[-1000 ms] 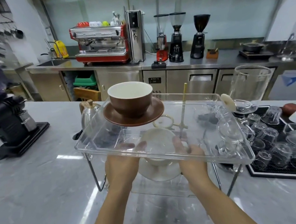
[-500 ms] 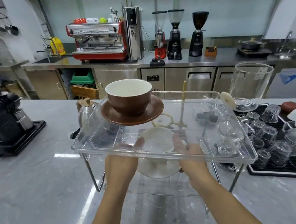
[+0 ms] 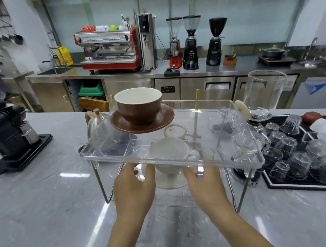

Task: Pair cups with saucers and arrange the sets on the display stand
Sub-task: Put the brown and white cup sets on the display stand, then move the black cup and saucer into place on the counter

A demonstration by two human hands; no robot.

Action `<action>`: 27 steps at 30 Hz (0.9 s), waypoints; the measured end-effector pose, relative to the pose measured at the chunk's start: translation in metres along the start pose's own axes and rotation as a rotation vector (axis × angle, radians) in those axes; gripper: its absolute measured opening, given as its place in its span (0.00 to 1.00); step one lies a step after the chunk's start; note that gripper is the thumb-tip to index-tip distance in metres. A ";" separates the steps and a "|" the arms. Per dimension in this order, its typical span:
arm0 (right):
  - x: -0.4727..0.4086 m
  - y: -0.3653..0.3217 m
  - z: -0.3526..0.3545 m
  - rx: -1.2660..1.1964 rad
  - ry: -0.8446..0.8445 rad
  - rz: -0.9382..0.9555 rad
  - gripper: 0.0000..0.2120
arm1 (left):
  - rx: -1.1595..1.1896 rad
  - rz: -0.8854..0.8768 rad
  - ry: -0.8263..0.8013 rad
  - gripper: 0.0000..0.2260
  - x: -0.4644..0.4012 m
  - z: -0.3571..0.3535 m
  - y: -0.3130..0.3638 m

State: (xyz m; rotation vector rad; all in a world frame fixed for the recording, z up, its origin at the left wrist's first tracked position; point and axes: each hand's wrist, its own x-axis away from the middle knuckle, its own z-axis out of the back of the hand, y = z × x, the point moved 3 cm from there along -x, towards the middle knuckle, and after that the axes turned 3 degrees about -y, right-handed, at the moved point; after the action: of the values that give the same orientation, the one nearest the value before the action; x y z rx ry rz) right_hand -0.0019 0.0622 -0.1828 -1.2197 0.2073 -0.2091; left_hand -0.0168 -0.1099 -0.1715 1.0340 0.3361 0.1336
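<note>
Brown is the colour of the one finished set: a brown cup [image 3: 139, 105] sits upright on its brown saucer [image 3: 143, 121] at the far left of the display stand's [image 3: 173, 161] clear upper tray. Only the head view is given. Under that tray, on the lower level of the stand, a white cup [image 3: 169, 153] stands on a white saucer [image 3: 170, 181], seen partly through the clear plastic. The left hand [image 3: 134, 186] is just left of this white set and the right hand [image 3: 204, 182] just right of it, both with fingers spread towards the saucer's edge; whether they touch or grip it I cannot tell, since the tray rim hides the fingertips. By my reading, the brown pair is done and the white pair is being set down or adjusted on the lower tier. Right of the stand, on the grey worktop [image 3: 44, 201], a black mat [image 3: 302, 182] carries many upturned glasses, and a reddish-brown piece and some white pieces lie at its far edge; these may be more cups or saucers to pair, but they are too blurred to say.
</note>
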 end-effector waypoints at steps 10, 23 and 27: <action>0.071 0.004 0.008 0.454 -0.141 0.187 0.30 | -0.098 -0.219 -0.041 0.22 0.077 0.010 -0.013; 0.125 0.060 0.032 0.517 -0.231 0.312 0.32 | -0.108 -0.266 -0.188 0.24 0.144 -0.004 -0.040; 0.133 0.085 0.046 0.540 -0.183 0.321 0.29 | -0.135 -0.296 -0.223 0.24 0.159 -0.017 -0.044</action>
State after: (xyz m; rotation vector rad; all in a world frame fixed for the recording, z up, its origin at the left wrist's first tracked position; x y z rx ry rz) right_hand 0.1428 0.0960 -0.2541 -0.6510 0.1693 0.1232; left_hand 0.1250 -0.0763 -0.2507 0.8458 0.2690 -0.2213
